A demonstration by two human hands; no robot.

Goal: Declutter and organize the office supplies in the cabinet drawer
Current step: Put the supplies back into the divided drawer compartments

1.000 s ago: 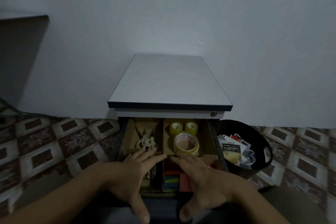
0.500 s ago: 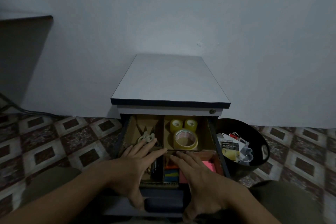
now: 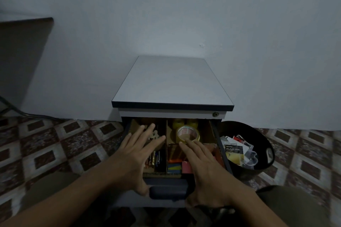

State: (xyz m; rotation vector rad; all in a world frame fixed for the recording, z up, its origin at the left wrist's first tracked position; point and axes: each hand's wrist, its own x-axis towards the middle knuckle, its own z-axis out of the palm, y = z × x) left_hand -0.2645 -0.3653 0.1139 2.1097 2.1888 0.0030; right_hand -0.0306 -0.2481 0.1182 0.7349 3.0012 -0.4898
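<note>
Far out from the left hand's side, a dark flat panel [image 3: 24, 51] leans against the pale wall, with a dark cable [image 3: 16, 111] running along the brown-and-cream patterned tile floor [image 3: 55, 143].

The left hand [image 3: 132, 155] lies flat over the left half of the open dark-blue cabinet drawer [image 3: 166, 182], fingers straight and spread apart, gripping nothing. Whether it touches the contents cannot be told. Just beyond its fingertips sits a small white knobbly object [image 3: 154, 134], too blurred to name. Beside its palm, toward the other hand, a cluster of dark and gold cylindrical batteries [image 3: 156, 158] lies in the near left compartment. Its thumb points down next to the drawer's dark recessed handle [image 3: 168, 191].

Between the two hands runs a brown cardboard divider [image 3: 166, 134], splitting the drawer into compartments. Above and beyond both hands is the grey flat-topped cabinet [image 3: 171, 83].

The right hand [image 3: 203, 162] is also flat, fingers straight and slightly spread, holding nothing. Its fingertips reach the near edge of a large roll of clear yellowish tape [image 3: 188, 133]; behind that stand two small yellow tape rolls [image 3: 178, 122]. Beside its palm, toward the left hand, lie a blue-and-yellow sticky pad [image 3: 174, 168] and a pink sticky pad [image 3: 186, 167].

Out from the right hand's side, beside the cabinet, a round black bin [image 3: 241, 129] holds torn packaging, one piece a dark card marked ALKALINE [image 3: 232, 150].
</note>
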